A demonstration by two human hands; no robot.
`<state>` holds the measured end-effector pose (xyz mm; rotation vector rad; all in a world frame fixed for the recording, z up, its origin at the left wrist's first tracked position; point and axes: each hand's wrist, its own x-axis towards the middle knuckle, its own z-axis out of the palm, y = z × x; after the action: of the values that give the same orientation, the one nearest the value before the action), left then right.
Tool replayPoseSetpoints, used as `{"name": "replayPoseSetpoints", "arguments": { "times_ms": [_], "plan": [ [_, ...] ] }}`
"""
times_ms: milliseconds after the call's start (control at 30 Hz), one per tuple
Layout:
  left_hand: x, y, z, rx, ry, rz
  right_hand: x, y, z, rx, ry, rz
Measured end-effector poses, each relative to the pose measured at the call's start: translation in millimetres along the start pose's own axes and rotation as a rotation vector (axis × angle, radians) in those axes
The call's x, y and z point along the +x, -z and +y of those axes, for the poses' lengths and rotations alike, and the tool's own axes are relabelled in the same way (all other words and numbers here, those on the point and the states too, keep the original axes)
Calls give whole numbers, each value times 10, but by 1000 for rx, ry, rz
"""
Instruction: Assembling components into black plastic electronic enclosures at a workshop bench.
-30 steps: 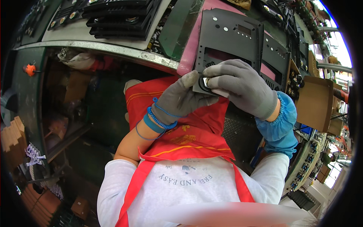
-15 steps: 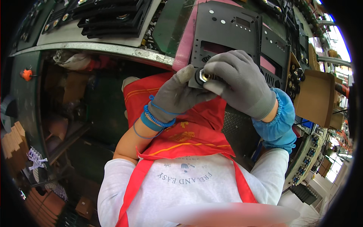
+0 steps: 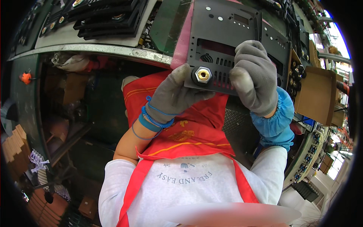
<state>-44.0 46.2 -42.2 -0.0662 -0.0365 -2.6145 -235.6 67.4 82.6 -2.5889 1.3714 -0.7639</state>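
Note:
A dark grey sheet-metal panel point(image 3: 223, 32) with slots, round holes and a large rectangular cutout reaches over the bench edge toward me. At its near left corner sits a threaded socket point(image 3: 203, 75) with a brass centre, a silver hex nut and a black collar. My left hand point(image 3: 172, 92), in a grey glove, grips that corner, thumb at the edge beside the socket and fingers underneath. Gloved as well, my right hand point(image 3: 257, 77) is curled closed over the panel's right side, apart from the socket. Whatever its fingers may hold is hidden.
A second dark panel point(image 3: 276, 42) lies to the right, beside an open cardboard box point(image 3: 314, 96) and small black and brass parts point(image 3: 295, 75). Black panels point(image 3: 109, 22) are stacked at the far left. Pink sheeting point(image 3: 180, 55) lies under the panel, along the metal bench edge point(image 3: 102, 48).
My right hand has come off the socket and moved right, its fingers now curled in. The nut shows fully. My left hand keeps its hold on the corner.

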Motion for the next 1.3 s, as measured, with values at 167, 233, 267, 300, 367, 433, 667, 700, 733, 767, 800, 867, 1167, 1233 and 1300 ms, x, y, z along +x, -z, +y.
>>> {"name": "replayPoseSetpoints", "arguments": {
  "times_ms": [167, 233, 267, 300, 367, 433, 667, 700, 733, 767, 800, 867, 1167, 1233, 1300],
  "plan": [
    [18, 14, -7, -2, 3, -17, 5, -192, -58, 289, -105, -25],
    [67, -64, 13, 44, 13, -131, -55, -206, -8, 364, -140, -101],
    [20, -106, 51, 116, -12, -49, -17, -228, -65, 314, -211, -136],
    [-37, -121, 86, 184, -30, 29, 5, -263, -114, 274, -230, -133],
    [-124, -161, 222, 610, -24, 276, -35, -323, -170, 324, -240, -57],
    [-181, -317, 295, 1158, -153, 436, -116, -177, -180, 491, -190, 87],
    [-389, -265, 991, 1871, -239, 442, -1501, 900, 834, -539, -942, 502],
    [-330, -193, 1053, 1943, -305, 446, -1886, 1053, 983, -657, -1125, 396],
    [-294, -156, 1149, 1941, -302, 429, -2173, 1101, 1131, -751, -1295, 283],
    [-385, -192, 1231, 1966, -213, 483, -2263, 928, 1392, -704, -1264, 281],
    [-386, -193, 1276, 1966, -115, 496, -2356, 841, 1504, -763, -1286, 209],
    [-331, -245, 1258, 1884, -76, 598, -2470, 813, 1615, -822, -1309, 132],
    [-256, -207, 1153, 2079, -245, 1099, -2442, 970, 1623, -872, -1465, 74],
    [-304, -181, 1164, 2091, -248, 1139, -2357, 977, 1519, -955, -1444, 63],
    [-411, -182, 1164, 2147, -291, 1144, -2215, 974, 1320, -1002, -1410, 80]
  ]
}}
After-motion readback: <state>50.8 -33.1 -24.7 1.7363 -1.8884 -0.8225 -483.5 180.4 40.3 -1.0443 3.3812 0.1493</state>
